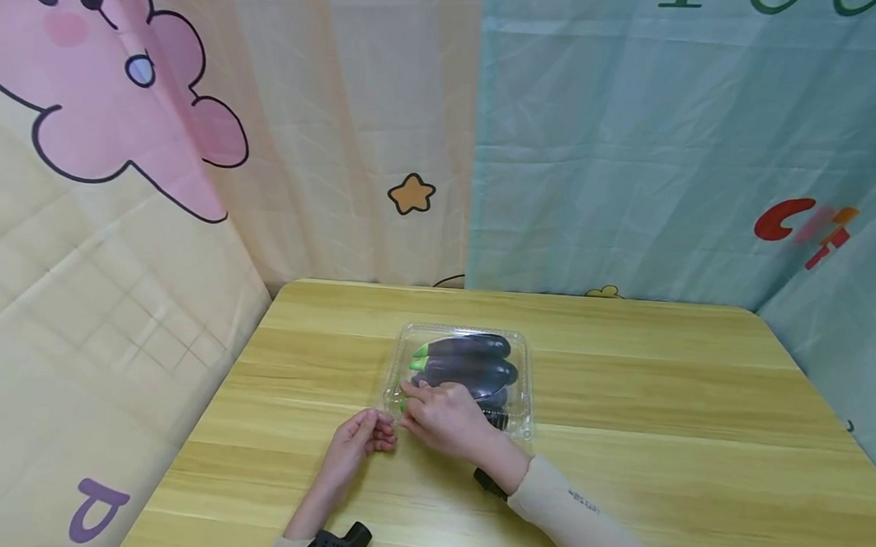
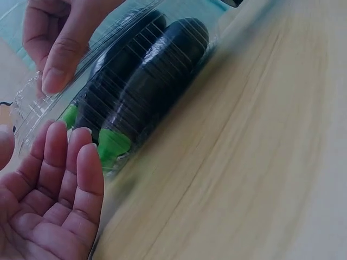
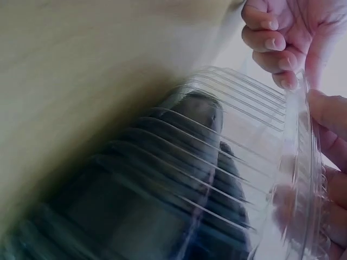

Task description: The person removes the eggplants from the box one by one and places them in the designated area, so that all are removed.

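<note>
A clear plastic clamshell box lies on the table with several dark purple eggplants inside, their green stem ends to the left. At the box's near left corner, my left hand has its thumb and fingertips around the rim. My right hand reaches across the front of the box and grips the rim near the same corner, thumb at the near edge. Ridged plastic wall and rim show close up in the right wrist view. In the left wrist view, two eggplants show through the side.
The wooden table extends around the box on all sides. Printed curtains hang behind its far edge and down both sides. A black wrist mount sits on the left forearm.
</note>
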Demonstrator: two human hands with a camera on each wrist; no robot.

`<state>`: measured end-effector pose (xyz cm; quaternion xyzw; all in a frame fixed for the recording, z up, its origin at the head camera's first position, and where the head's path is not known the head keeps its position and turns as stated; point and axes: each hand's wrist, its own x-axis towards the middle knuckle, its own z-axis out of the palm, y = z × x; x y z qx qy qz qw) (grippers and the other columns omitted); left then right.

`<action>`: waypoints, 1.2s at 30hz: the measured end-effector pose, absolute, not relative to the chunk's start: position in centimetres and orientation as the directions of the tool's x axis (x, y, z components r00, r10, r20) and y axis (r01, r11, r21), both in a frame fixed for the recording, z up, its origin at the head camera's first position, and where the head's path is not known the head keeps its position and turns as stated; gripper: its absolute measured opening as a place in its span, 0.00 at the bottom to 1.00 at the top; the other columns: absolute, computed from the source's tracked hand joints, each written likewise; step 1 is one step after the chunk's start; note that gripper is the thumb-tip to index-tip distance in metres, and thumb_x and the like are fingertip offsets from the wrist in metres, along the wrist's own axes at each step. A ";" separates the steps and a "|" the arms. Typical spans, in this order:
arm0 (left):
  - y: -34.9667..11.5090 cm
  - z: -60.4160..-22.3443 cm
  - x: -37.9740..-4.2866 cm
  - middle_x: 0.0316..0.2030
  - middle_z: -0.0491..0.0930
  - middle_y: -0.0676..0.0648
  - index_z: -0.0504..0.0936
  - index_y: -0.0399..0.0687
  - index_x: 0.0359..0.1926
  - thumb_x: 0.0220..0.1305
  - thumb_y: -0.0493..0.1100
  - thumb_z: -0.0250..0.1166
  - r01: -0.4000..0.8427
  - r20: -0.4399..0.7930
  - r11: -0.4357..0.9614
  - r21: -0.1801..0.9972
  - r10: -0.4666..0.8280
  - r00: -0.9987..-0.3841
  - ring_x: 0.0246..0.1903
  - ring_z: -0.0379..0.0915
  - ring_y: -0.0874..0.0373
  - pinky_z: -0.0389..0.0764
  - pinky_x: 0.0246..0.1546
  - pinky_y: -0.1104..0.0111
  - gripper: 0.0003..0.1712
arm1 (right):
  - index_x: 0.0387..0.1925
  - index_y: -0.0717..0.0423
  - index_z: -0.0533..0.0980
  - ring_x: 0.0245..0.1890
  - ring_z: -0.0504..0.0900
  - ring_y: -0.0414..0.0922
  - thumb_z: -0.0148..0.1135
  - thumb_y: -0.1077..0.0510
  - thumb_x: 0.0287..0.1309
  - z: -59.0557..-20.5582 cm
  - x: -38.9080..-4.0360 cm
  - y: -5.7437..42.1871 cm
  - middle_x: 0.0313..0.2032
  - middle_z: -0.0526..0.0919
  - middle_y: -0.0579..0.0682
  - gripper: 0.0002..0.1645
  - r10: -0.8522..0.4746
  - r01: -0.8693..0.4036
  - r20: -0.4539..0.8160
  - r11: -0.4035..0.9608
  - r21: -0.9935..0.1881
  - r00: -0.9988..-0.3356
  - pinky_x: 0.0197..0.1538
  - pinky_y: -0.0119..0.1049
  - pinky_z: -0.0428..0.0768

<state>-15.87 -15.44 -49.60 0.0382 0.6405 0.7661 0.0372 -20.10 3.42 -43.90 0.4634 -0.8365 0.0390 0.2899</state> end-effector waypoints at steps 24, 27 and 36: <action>-15.7 -49.9 -16.2 0.35 0.76 0.33 0.73 0.22 0.42 0.65 0.30 0.56 -0.026 -0.012 -0.122 0.992 0.115 -0.993 0.31 0.77 0.56 0.81 0.36 0.67 0.10 | 0.23 0.46 0.79 0.40 0.83 0.40 0.68 0.46 0.53 -44.5 -20.2 3.7 0.45 0.83 0.47 0.11 -0.736 -0.803 0.564 0.561 0.201 -0.373 0.21 0.28 0.71; -15.7 -49.9 -16.2 0.35 0.76 0.33 0.73 0.22 0.42 0.65 0.30 0.57 -0.023 -0.009 -0.117 0.993 0.115 -0.993 0.32 0.77 0.55 0.81 0.37 0.67 0.10 | 0.22 0.46 0.78 0.40 0.83 0.40 0.68 0.46 0.53 -44.6 -20.2 3.7 0.45 0.83 0.47 0.11 -0.731 -0.805 0.571 0.562 0.192 -0.374 0.21 0.28 0.71; -15.7 -49.7 -16.0 0.35 0.76 0.31 0.74 0.24 0.42 0.65 0.30 0.58 0.001 0.010 -0.092 0.996 0.095 -0.995 0.32 0.77 0.54 0.81 0.37 0.67 0.09 | 0.21 0.45 0.77 0.39 0.84 0.40 0.68 0.47 0.52 -44.7 -20.2 3.5 0.44 0.84 0.47 0.11 -0.711 -0.811 0.593 0.563 0.158 -0.378 0.22 0.28 0.71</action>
